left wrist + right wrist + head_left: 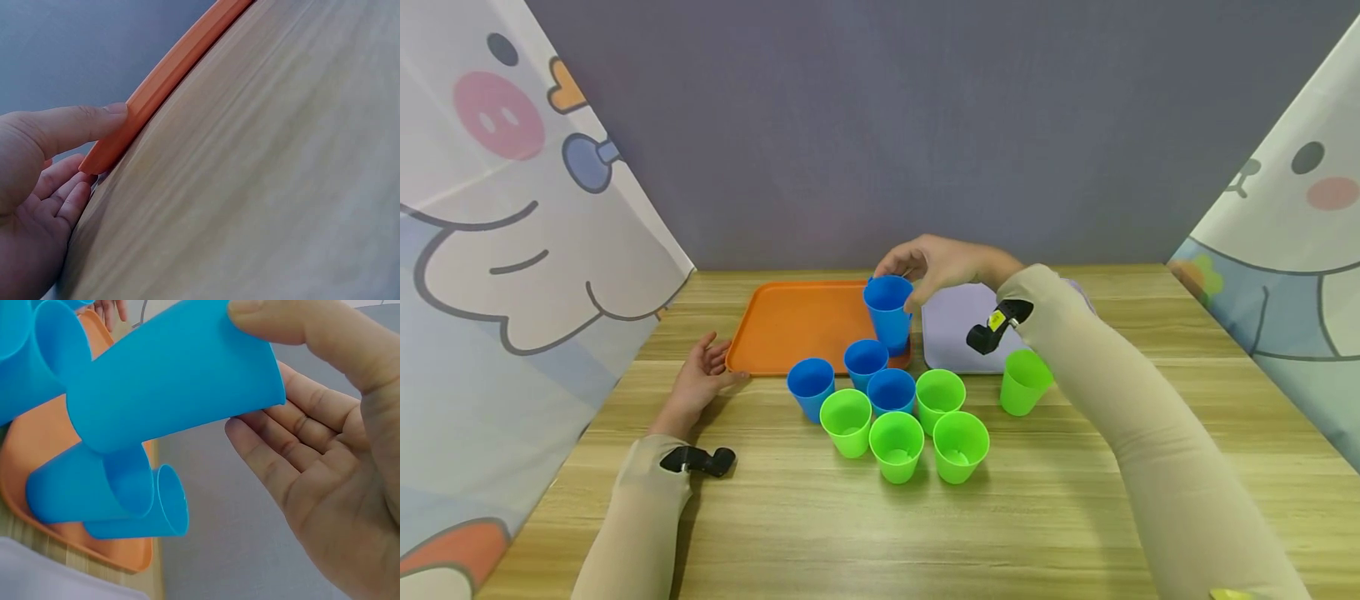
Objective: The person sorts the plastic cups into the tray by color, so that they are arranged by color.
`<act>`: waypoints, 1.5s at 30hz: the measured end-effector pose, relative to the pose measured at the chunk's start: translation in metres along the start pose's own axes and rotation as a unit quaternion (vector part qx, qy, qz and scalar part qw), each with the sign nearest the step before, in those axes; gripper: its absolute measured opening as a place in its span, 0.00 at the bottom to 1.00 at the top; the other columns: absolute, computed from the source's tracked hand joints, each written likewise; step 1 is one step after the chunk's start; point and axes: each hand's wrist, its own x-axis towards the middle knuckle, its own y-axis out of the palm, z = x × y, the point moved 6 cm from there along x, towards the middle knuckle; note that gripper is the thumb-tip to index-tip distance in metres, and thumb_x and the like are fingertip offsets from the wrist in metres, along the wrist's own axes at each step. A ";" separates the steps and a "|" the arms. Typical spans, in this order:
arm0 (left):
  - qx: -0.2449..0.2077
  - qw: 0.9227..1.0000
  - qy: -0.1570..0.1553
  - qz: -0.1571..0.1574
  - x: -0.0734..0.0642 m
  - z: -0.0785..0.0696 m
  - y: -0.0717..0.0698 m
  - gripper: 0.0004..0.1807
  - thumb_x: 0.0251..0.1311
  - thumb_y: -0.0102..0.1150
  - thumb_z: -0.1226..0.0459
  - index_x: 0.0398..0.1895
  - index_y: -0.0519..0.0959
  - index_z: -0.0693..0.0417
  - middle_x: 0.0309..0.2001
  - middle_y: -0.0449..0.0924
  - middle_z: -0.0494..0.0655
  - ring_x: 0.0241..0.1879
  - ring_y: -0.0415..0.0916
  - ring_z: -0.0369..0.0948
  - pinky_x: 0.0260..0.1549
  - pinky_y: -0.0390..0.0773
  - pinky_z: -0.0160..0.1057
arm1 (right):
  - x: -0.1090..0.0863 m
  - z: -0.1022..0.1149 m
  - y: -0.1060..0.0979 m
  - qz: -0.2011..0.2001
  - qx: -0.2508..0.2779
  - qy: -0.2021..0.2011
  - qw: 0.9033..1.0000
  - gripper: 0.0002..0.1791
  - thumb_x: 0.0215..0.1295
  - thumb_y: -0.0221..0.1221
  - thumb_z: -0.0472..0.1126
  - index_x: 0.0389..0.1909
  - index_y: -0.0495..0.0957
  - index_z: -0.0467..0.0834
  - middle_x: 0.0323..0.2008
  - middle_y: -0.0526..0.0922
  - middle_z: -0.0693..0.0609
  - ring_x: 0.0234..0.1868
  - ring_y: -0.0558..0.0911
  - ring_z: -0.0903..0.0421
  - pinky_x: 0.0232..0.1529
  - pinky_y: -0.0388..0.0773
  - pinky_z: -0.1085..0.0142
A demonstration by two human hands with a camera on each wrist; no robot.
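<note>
My right hand [943, 265] grips a blue cup [889, 312] near its rim, tilted over the right part of the orange tray [805, 325]. In the right wrist view, my thumb lies on the cup's side and the fingers are behind it. Two more blue cups [87, 484] stand on the tray there; the held cup mostly hides them in the head view. My left hand [700, 379] holds the tray's near left corner, thumb [94, 125] against the rim and fingers around the other side. Three blue cups [811, 389] stand on the table before the tray.
Several green cups [898, 447] cluster in front of the blue ones. Another green cup [1024, 383] stands apart, by the near edge of a pale purple tray [958, 325] partly covered by my right arm. A grey wall [925, 125] rises behind the wooden table [850, 533].
</note>
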 end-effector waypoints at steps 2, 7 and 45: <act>-0.016 1.000 0.012 -0.005 0.000 0.001 0.000 0.59 0.54 0.69 0.75 0.77 0.34 0.68 0.73 0.51 0.71 0.70 0.56 0.61 0.69 0.61 0.48 | 0.005 0.000 -0.001 -0.009 -0.003 0.005 1.000 0.30 0.52 0.69 0.28 0.59 0.75 0.31 0.52 0.82 0.43 0.55 0.78 0.46 0.62 0.73 0.53; -0.015 1.000 -0.001 -0.004 -0.002 -0.003 0.001 0.58 0.55 0.67 0.76 0.77 0.34 0.68 0.74 0.50 0.71 0.70 0.55 0.61 0.70 0.59 0.49 | 0.019 -0.001 -0.002 -0.043 -0.027 0.032 0.998 0.30 0.53 0.70 0.30 0.59 0.76 0.35 0.52 0.82 0.45 0.53 0.79 0.48 0.59 0.76 0.56; 0.020 1.000 -0.015 -0.002 -0.002 -0.001 -0.002 0.56 0.59 0.63 0.78 0.78 0.32 0.64 0.75 0.51 0.68 0.71 0.54 0.61 0.69 0.61 0.47 | 0.072 -0.055 0.017 -0.275 -0.023 0.166 0.947 0.33 0.56 0.74 0.43 0.62 0.75 0.41 0.55 0.80 0.47 0.54 0.77 0.51 0.58 0.76 0.58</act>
